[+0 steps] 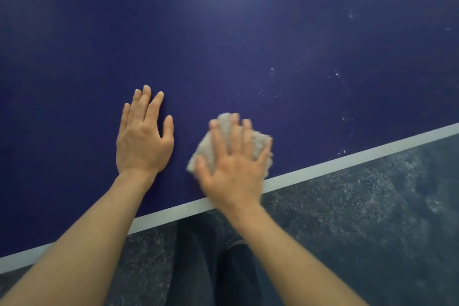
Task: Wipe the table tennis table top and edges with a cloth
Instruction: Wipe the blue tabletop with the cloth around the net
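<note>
A dark, speckled floor [347, 218] lies below and to the right of the hands, with paler mottled patches farther right. Dark trouser legs [213, 263] stand on it, below and between the hands.

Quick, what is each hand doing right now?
Left hand: open, flat on the table, holding nothing.
Right hand: open, fingers spread, pressing the cloth onto the table.

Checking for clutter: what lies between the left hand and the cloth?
Only bare blue table top lies between the left hand and the cloth, seen in the head view.
</note>
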